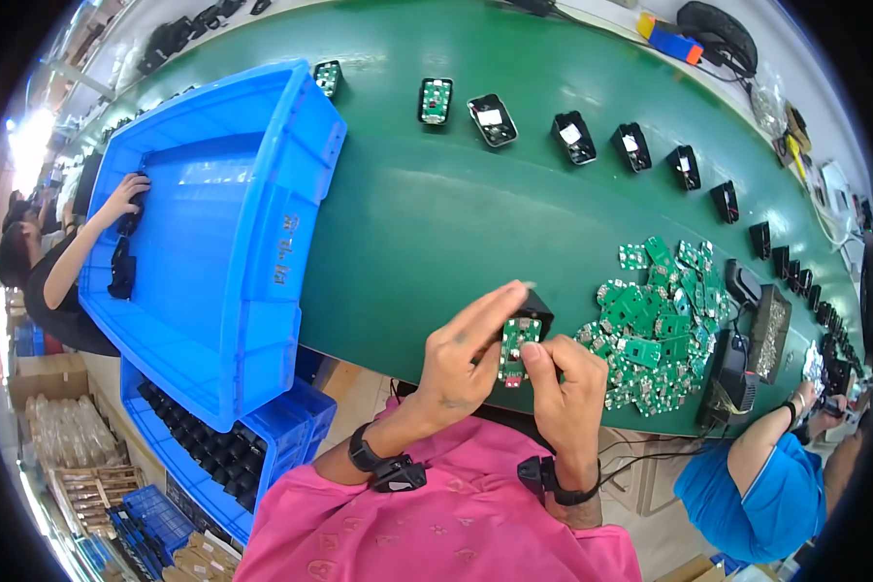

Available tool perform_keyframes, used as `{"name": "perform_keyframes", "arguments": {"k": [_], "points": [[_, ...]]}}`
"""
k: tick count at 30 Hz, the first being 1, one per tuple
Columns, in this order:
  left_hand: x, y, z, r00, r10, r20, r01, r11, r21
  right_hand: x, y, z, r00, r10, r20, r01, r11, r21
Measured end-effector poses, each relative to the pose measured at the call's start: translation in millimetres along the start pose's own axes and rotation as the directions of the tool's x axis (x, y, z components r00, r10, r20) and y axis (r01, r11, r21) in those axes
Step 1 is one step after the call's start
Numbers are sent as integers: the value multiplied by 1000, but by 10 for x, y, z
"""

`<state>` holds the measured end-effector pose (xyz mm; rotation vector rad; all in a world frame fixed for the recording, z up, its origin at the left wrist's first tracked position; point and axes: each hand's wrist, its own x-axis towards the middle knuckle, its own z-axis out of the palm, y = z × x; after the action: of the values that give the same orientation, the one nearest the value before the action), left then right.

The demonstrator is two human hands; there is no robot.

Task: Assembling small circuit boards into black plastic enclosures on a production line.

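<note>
- Held board (521, 339): green, slightly shiny, rough with small parts, some metallic-looking
- Held housing (539, 307): black plastic, smooth
- Board pile (650, 320): same green finish, bumpy
- Bench (407, 223): smooth green top, soft sheen
- Large crate (262, 223): blue plastic, smooth, glossy
- Pink top (436, 529): cloth, mostly matt, creased
- Carton (47, 373): brown cardboard, matt
</note>
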<state>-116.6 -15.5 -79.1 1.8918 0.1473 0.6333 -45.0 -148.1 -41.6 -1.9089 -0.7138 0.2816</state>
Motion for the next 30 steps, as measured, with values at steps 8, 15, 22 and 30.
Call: {"name": "perform_keyframes", "arguments": {"k": [8,15,22,30], "points": [[-39,56,-131,951,-292,99,304,841,-447,83,42,63,994,20,-105,-22,1000,-22],[-8,64,-13,889,-456,38,417,772,-479,69,159,177,988,133,-78,-129,990,49],[-28,66,31,899,-439,4,400,816,-418,75,70,284,997,69,-43,-64,993,101],[-91,58,-18,965,-215,-148,210,976,-49,56,58,381,997,-61,-47,60,998,-11]]}}
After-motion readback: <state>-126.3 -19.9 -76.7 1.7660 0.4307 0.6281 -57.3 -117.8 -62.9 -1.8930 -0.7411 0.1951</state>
